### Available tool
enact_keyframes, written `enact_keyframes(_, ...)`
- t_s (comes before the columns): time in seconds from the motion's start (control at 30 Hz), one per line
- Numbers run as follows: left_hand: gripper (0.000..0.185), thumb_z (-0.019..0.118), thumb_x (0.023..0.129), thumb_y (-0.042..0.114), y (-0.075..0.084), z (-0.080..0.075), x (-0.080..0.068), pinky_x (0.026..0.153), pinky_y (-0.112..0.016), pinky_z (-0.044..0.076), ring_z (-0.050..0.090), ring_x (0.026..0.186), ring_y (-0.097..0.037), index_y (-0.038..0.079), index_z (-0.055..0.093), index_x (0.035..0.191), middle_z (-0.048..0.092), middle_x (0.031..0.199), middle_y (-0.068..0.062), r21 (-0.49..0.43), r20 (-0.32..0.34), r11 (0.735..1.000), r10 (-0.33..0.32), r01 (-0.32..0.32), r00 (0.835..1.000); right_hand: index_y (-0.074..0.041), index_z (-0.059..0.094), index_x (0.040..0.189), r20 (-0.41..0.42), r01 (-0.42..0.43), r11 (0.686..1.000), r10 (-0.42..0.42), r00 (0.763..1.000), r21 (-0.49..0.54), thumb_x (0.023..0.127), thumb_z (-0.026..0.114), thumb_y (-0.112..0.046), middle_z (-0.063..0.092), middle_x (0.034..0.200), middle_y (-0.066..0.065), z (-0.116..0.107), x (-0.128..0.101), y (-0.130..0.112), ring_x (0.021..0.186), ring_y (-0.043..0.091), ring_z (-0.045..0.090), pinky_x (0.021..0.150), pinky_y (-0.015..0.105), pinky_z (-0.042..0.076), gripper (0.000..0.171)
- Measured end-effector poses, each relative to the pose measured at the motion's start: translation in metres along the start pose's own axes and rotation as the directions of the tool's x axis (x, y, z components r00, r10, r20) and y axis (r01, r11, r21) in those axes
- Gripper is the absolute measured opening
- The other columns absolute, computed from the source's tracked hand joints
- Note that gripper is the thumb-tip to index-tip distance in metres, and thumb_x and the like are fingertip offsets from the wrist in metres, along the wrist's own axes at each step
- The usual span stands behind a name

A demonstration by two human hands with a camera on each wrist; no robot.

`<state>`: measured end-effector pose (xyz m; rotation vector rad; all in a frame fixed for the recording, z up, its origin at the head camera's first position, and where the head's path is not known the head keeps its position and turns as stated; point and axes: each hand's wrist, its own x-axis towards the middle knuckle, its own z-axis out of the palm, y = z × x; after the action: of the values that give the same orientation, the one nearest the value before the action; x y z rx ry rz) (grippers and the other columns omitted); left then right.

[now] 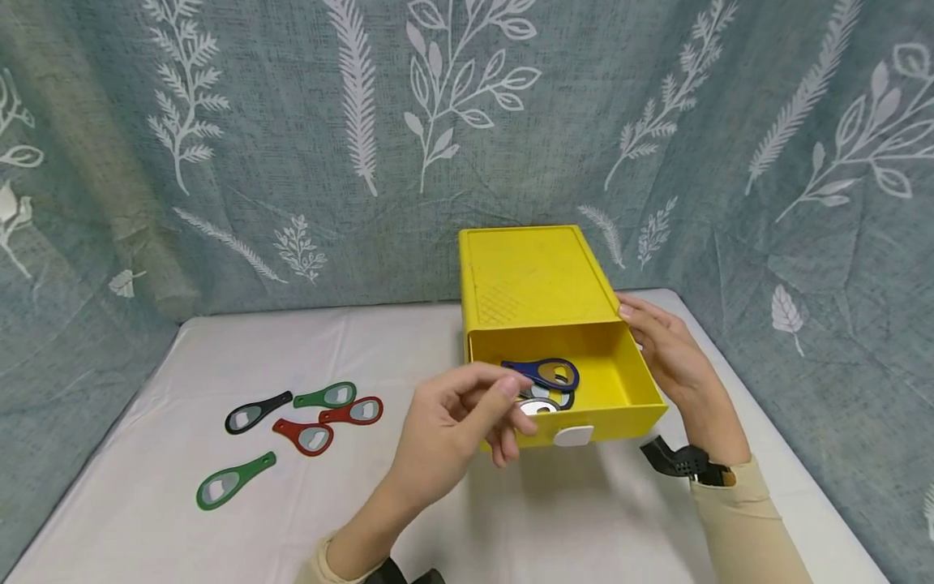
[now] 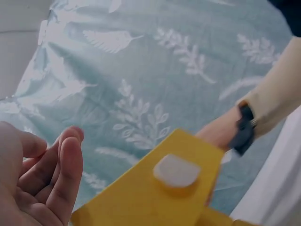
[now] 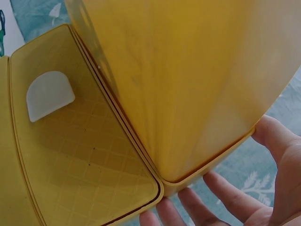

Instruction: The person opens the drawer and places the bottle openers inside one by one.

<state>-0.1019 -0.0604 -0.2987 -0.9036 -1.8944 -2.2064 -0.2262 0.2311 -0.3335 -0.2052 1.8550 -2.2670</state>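
A yellow drawer box (image 1: 540,276) stands on the table with its upper drawer (image 1: 620,385) pulled out. Inside lie a blue bottle opener (image 1: 558,373) and other openers partly behind my left hand. That left hand (image 1: 467,422) hovers at the drawer's front left, fingers loosely bent; the left wrist view shows nothing between its fingers (image 2: 70,165). My right hand (image 1: 674,357) rests against the box's right side, thumb and fingertips touching it. In the right wrist view, its fingers (image 3: 235,200) spread along the edge beside the drawer, with a lower drawer front (image 3: 89,155) below.
Left of the box lie several bottle openers: a black one (image 1: 255,412), red ones (image 1: 306,438) and green ones (image 1: 233,483). A white knob (image 1: 574,435) sits on the pulled-out drawer's front. The leaf-patterned curtain (image 1: 292,162) stands behind the white table (image 1: 350,519).
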Motion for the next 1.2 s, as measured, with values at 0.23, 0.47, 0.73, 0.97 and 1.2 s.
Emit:
enact_keyframes(0.23, 0.018, 0.058, 0.100, 0.008, -0.014, 0.021, -0.013, 0.041, -0.038, 0.053, 0.062, 0.046, -0.021, -0.003, 0.071, 0.107, 0.070, 0.069, -0.008, -0.019, 0.102, 0.997, -0.069, 0.071, 0.992, -0.013, 0.061, 0.134, 0.001, 0.005, 1.000, -0.005, 1.000, 0.008, 0.101, 0.060, -0.024, 0.065, 0.122, -0.001, 0.000, 0.000, 0.000, 0.119, 0.019, 0.053, 0.096, 0.031, 0.045, 0.035)
enact_keyframes(0.47, 0.021, 0.060, 0.100, 0.015, -0.027, 0.032, -0.023, 0.043, -0.036, 0.054, 0.063, 0.048, -0.014, 0.002, 0.071, 0.113, 0.069, 0.067, -0.005, 0.027, 0.091, 0.989, -0.150, 0.148, 0.984, -0.013, 0.062, 0.133, 0.008, 0.026, 1.000, -0.026, 1.000, 0.005, 0.101, 0.059, -0.023, 0.065, 0.121, 0.000, -0.002, 0.000, 0.002, 0.118, 0.020, 0.054, 0.095, 0.030, 0.047, 0.033)
enact_keyframes(0.73, 0.021, 0.061, 0.100, 0.015, -0.032, 0.039, -0.028, 0.043, -0.034, 0.054, 0.060, 0.044, -0.013, 0.012, 0.070, 0.118, 0.069, 0.067, -0.003, 0.125, 0.008, 0.973, -0.199, 0.197, 0.980, -0.013, 0.062, 0.133, 0.012, 0.027, 1.000, -0.027, 1.000, 0.013, 0.101, 0.059, -0.023, 0.066, 0.121, 0.000, -0.001, -0.001, 0.003, 0.116, 0.020, 0.054, 0.096, 0.030, 0.046, 0.033)
enact_keyframes(0.97, 0.023, 0.061, 0.098, 0.010, -0.034, 0.037, -0.029, 0.037, -0.029, 0.048, 0.057, 0.039, -0.009, 0.020, 0.075, 0.113, 0.065, 0.067, 0.007, 0.251, -0.051, 0.945, -0.203, 0.209, 0.978, -0.014, 0.065, 0.128, 0.018, 0.033, 0.999, -0.034, 0.999, 0.030, 0.102, 0.058, -0.022, 0.067, 0.118, 0.000, 0.000, -0.001, 0.003, 0.113, 0.019, 0.057, 0.094, 0.029, 0.048, 0.028)
enact_keyframes(1.2, 0.025, 0.064, 0.095, 0.006, -0.037, 0.036, -0.028, 0.038, -0.024, 0.046, 0.059, 0.044, -0.003, 0.021, 0.077, 0.111, 0.069, 0.080, 0.005, 0.331, -0.059, 0.930, -0.146, 0.157, 0.988, -0.014, 0.064, 0.130, 0.003, 0.017, 0.999, -0.018, 1.000, 0.030, 0.101, 0.059, -0.023, 0.066, 0.120, 0.000, 0.001, -0.002, 0.002, 0.114, 0.019, 0.056, 0.095, 0.028, 0.047, 0.030)
